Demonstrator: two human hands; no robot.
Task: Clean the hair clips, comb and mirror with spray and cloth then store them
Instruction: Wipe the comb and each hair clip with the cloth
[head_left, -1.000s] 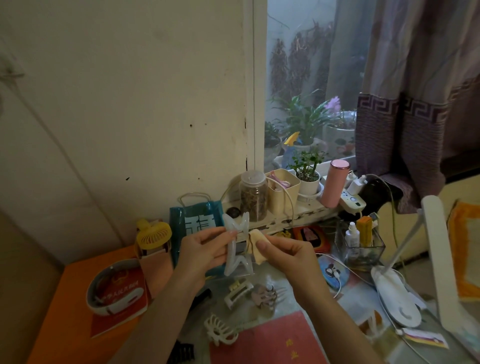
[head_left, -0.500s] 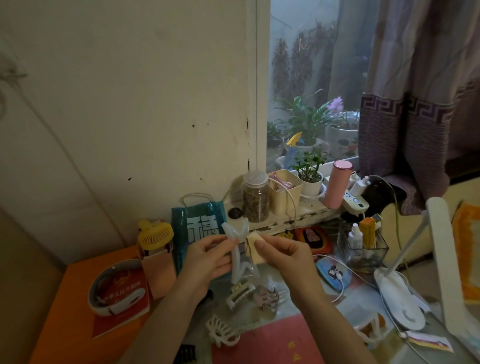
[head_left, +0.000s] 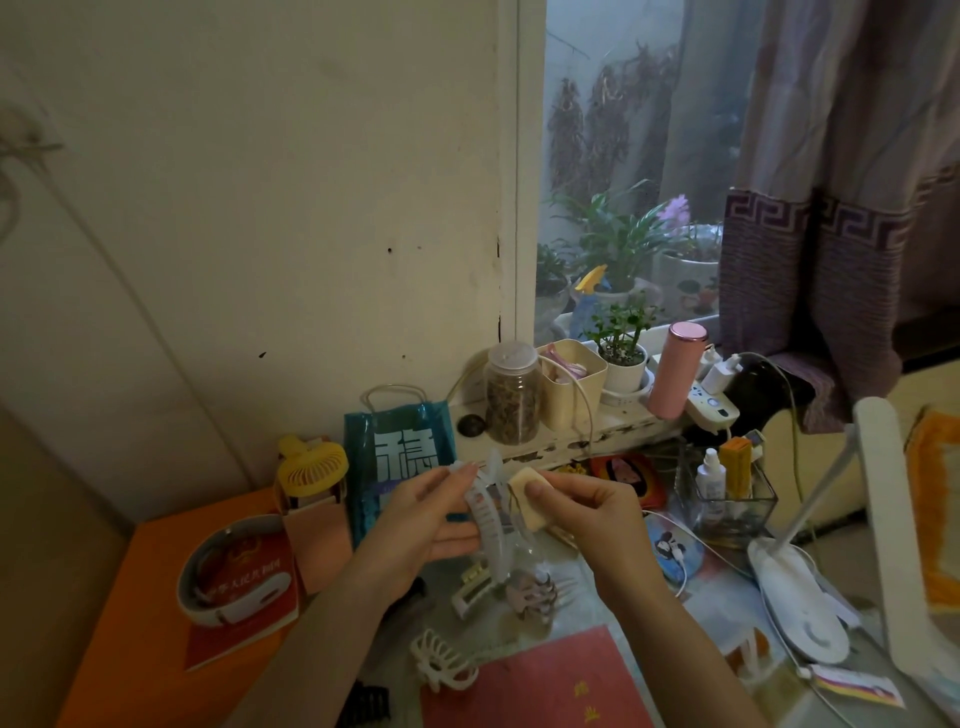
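Translucent claw clip (head_left: 488, 512) held upright above bench (head_left: 597, 582), between your hands. Your left hand (head_left: 436, 519) grips clip, fingers curled around its left side. Your right hand (head_left: 587, 512) pinches small folded yellow cloth (head_left: 527, 496), pressed against clip's upper right edge. Below on bench: cream clip (head_left: 470, 587), pinkish clip (head_left: 535, 595), white claw clip (head_left: 441, 665). Small spray bottle (head_left: 709, 480) stands in clear box (head_left: 748, 512) at right.
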